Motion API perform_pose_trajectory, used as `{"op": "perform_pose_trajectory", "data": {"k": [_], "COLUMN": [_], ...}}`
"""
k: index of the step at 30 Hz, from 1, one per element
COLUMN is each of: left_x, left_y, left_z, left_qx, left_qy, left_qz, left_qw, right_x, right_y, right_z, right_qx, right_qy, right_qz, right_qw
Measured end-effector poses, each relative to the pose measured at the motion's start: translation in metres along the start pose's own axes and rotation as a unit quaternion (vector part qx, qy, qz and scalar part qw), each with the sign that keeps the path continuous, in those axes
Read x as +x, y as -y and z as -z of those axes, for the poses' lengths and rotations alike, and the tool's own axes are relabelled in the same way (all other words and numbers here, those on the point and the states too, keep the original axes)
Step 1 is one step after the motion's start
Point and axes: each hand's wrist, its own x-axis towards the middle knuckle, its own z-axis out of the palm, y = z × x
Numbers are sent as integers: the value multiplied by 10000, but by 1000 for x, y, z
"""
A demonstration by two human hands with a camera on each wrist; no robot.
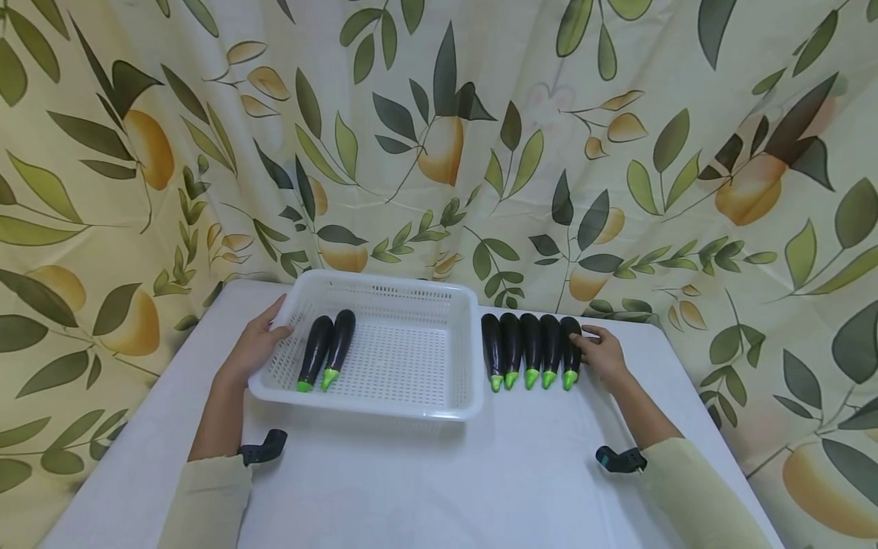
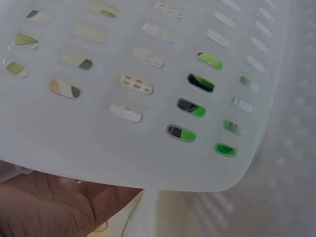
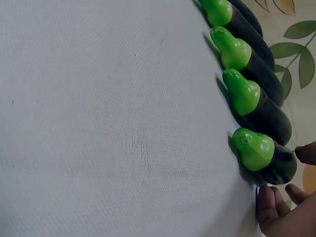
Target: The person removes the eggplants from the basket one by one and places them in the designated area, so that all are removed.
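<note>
A white plastic basket [image 1: 384, 412] with slotted walls holds two dark eggplants [image 1: 316, 351] side by side in its left part. My left hand [image 1: 254, 347] grips the basket's left side, thumb at the rim; in the left wrist view, the hand [image 2: 54, 205] shows below the basket wall [image 2: 98, 153]. Right of the basket, several eggplants with green stem ends lie in a row. My right hand [image 1: 604, 354] holds the rightmost eggplant [image 1: 570, 354] between thumb and fingers. The right wrist view shows that eggplant [image 3: 279, 168] between the digits of the hand [image 3: 291, 217].
A white cloth [image 1: 411, 488] covers the table under the basket and the row. Behind the table's back edge hangs a curtain [image 1: 480, 229] with a leaf and fruit print. The basket's right wall stands close to the leftmost eggplant [image 1: 492, 351] of the row.
</note>
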Motion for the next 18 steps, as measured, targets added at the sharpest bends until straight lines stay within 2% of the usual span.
{"op": "perform_pose_trajectory", "data": {"k": [12, 18], "left_x": [4, 2], "left_y": [4, 3], "left_z": [1, 1], "left_qx": [-34, -52], "left_qy": [-4, -15], "left_qz": [23, 47], "left_qw": [10000, 10000], "right_x": [3, -1], "right_y": [1, 16], "right_z": [2, 1], "right_qx": [17, 62], "right_qy": [11, -274], "right_qz": [-146, -125], "right_qw": [9999, 9995]}}
